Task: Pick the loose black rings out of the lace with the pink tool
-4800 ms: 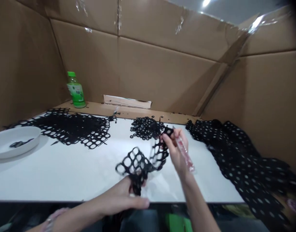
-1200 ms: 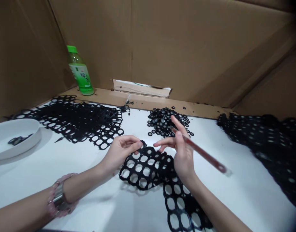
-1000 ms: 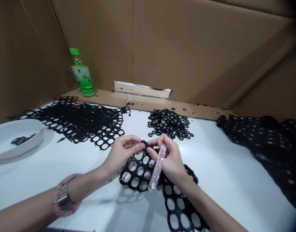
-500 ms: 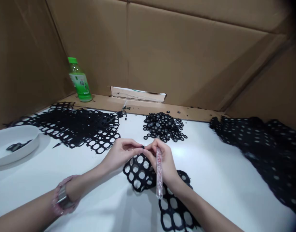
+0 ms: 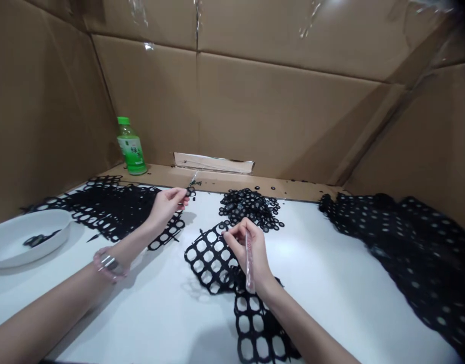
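My left hand (image 5: 167,208), fingers pinched together, is raised over the right edge of the black mesh heap (image 5: 114,205); a tiny dark bit shows at its fingertips, too small to name. My right hand (image 5: 251,247) is closed around a clear, slim wrapped stick with red print (image 5: 249,263), its thumb and forefinger at the upper edge of a black mesh sheet (image 5: 210,260). That sheet has large round holes and stretches down beneath my right wrist. Just behind my right hand lies a pile of small black rings (image 5: 247,205).
A white dish (image 5: 61,232) with some black pieces stands at the left. A green bottle (image 5: 133,154) is at the back left. Black perforated material (image 5: 407,253) covers the right side. Cardboard walls (image 5: 255,101) enclose the table (image 5: 141,313).
My left hand has moved away from my right hand, up and to the left. More of the mesh sheet shows near my right hand. The camera view has tilted upward.
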Demonstrator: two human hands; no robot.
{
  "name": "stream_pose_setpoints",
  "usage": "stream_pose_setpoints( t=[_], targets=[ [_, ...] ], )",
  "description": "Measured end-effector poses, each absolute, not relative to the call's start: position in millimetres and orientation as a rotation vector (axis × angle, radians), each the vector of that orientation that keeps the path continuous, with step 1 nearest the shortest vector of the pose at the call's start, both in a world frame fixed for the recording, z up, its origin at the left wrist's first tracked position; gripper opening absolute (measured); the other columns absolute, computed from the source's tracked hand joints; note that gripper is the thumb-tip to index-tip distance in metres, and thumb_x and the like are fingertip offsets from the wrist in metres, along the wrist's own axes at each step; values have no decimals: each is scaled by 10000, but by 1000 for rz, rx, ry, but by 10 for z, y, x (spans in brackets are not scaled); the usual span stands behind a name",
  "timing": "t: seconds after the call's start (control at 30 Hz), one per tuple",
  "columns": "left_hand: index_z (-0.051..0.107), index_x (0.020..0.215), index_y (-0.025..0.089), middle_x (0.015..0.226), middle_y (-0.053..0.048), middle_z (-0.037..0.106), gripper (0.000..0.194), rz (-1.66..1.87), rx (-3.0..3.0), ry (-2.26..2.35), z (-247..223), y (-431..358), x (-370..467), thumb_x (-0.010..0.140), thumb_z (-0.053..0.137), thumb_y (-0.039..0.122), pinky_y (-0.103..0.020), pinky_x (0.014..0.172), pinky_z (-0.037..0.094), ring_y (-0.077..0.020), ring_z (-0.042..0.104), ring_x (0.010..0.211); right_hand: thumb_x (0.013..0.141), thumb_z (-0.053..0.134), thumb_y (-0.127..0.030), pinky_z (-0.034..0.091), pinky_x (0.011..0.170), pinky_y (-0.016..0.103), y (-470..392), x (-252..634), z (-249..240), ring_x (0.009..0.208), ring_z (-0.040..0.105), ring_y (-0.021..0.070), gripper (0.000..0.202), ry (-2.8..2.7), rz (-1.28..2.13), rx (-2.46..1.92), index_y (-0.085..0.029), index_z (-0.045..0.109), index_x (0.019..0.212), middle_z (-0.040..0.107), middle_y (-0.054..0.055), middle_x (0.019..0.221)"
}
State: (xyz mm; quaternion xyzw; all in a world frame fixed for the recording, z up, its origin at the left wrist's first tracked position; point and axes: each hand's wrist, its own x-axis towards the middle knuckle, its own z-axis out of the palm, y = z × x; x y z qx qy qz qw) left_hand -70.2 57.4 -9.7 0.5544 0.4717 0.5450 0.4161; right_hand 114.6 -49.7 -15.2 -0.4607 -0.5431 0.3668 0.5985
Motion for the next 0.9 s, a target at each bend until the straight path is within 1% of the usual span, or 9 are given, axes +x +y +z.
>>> stream_pose_setpoints(
  t=[0.1, 0.17, 0.3, 0.4, 0.5, 0.6, 0.67, 0.77, 0.9],
  targets=[
    [628, 737, 125, 660, -48, 630, 292, 1109, 1950, 1172, -12, 798, -380, 752, 505, 390, -241, 565, 448, -150, 573, 620, 650, 625, -231, 353, 616, 229, -425, 1214, -114, 609, 420, 97, 364, -1107, 932, -1043, -209, 265, 600, 478, -40, 639],
    [653, 692, 131, 711, -58, 660, 212, 1050, 2062, 1116, -40, 929, -48, 692, 575, 329, -269, 657, 451, -170, 581, 681, 635, 633, -236, 344, 608, 221, -382, 1270, -90, 596, 406, 89, 367, -1028, 990, -1018, -205, 270, 592, 437, -54, 620],
    [675, 653, 131, 660, -58, 674, 200, 958, 2095, 1019, -141, 1143, 448, 580, 674, 317, -300, 686, 449, -192, 587, 649, 606, 631, -189, 330, 587, 203, -313, 1389, -45, 567, 363, 79, 379, -874, 1027, -956, -203, 254, 571, 320, -74, 569],
    [687, 777, 124, 813, -95, 699, 377, 966, 2033, 977, -98, 1146, 440, 631, 633, 467, -320, 747, 447, -234, 606, 796, 585, 668, -195, 336, 573, 194, -279, 1470, -4, 576, 385, 81, 375, -738, 1034, -903, -207, 293, 593, 329, -76, 577],
    [652, 976, 99, 958, -140, 681, 656, 923, 1929, 905, 27, 914, 183, 769, 351, 644, -327, 732, 459, -255, 606, 899, 556, 724, -218, 368, 587, 185, -277, 1504, 36, 648, 461, 84, 378, -601, 1041, -816, -218, 361, 662, 436, -66, 665],
    [576, 1140, 144, 1078, -133, 639, 759, 630, 1568, 580, 111, 500, -29, 759, 255, 717, -332, 773, 456, -264, 570, 1005, 555, 749, -208, 419, 691, 187, -315, 1467, 56, 753, 517, 85, 395, -528, 1061, -711, -231, 389, 716, 491, -57, 755],
    [560, 1140, 180, 1050, -97, 643, 674, 624, 1396, 560, 110, 227, -45, 722, 422, 691, -328, 793, 449, -247, 568, 991, 565, 753, -190, 431, 740, 177, -355, 1419, 61, 785, 527, 75, 389, -540, 1074, -656, -233, 399, 721, 491, -59, 774],
    [578, 1061, 177, 931, -46, 639, 516, 761, 1363, 623, 92, -14, 25, 669, 656, 502, -282, 743, 465, -178, 585, 834, 587, 747, -166, 442, 715, 144, -418, 1377, 92, 774, 524, 55, 370, -629, 1122, -631, -224, 400, 701, 475, -64, 761],
    [597, 949, 155, 744, -1, 573, 357, 784, 1590, 638, 271, 10, -89, 695, 662, 396, -202, 491, 460, -111, 520, 607, 600, 745, -159, 466, 659, 145, -485, 1425, 209, 730, 533, 54, 394, -763, 1269, -635, -214, 366, 688, 495, -63, 740]
  ],
)
